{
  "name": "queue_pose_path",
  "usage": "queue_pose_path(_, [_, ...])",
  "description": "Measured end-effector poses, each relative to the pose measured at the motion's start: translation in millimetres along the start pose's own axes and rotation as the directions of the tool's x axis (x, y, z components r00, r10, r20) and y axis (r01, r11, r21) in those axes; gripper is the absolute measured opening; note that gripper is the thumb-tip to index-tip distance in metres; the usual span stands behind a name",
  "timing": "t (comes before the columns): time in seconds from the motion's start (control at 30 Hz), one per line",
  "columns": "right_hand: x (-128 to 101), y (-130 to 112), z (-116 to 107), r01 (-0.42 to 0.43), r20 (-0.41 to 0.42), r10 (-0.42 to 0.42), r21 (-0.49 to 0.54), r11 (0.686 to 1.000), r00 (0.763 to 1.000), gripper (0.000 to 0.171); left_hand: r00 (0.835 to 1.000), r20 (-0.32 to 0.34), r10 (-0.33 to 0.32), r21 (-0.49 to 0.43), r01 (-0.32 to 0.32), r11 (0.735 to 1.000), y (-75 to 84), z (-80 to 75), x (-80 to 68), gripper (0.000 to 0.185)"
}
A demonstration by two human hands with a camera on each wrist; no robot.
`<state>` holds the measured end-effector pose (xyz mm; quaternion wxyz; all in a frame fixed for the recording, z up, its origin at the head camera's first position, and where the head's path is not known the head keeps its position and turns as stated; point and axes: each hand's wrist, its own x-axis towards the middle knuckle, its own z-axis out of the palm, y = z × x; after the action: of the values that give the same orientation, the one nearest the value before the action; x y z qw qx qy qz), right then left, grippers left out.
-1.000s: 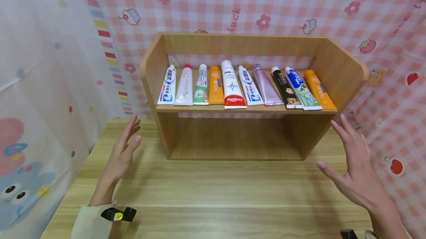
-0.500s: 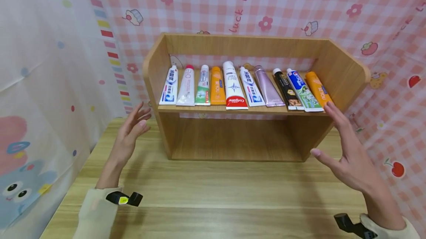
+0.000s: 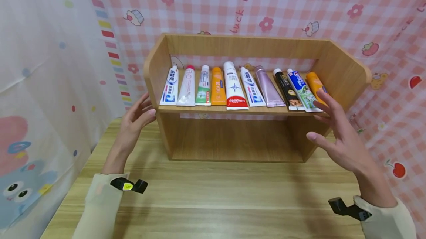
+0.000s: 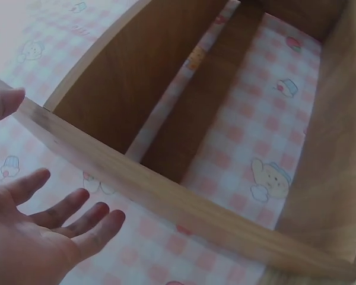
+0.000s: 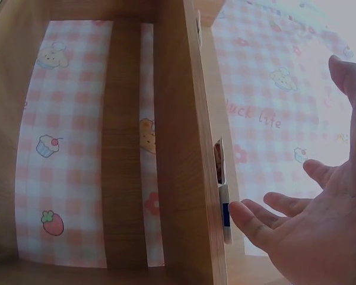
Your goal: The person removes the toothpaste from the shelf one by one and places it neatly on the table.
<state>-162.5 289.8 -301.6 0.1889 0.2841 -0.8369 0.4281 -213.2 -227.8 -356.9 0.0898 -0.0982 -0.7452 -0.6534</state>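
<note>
Two open hands flank a wooden shelf of toothpaste tubes.
The left hand and right hand, fingers spread and holding nothing, sit at the shelf's ends; ten tubes line its upper board, the orange tube just beyond the right fingertips.

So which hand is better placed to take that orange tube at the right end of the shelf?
Probably the right hand: its open fingers already reach the orange tube, while the left hand is beside the shelf's far end.
</note>
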Motion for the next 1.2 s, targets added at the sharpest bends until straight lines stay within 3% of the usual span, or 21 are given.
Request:
queue_pose_path(0.23, [14,-4,-3,-0.080,0.037,0.078,0.050,0.996,0.996,0.095,0.999,0.013,-0.030,-0.099,0.031,0.995,1.6,3.5,9.0,0.063])
queue_pose_path(0.63, [28,-11,0,-0.106,0.077,0.101,0.060,0.993,0.992,0.095,0.991,-0.088,-0.105,0.006,0.106,0.994,7.5,18.5,18.8,0.065])
queue_pose_path(0.9, [35,-11,8,-0.068,0.092,0.059,0.100,0.993,0.994,0.096,0.988,-0.133,-0.083,0.061,0.092,0.994,10.7,24.2,23.2,0.065])
queue_pose_path(1.2, [39,-13,12,-0.079,0.101,0.070,0.093,0.992,0.992,0.095,0.985,-0.139,-0.102,0.035,0.108,0.994,10.9,22.9,26.1,0.062])
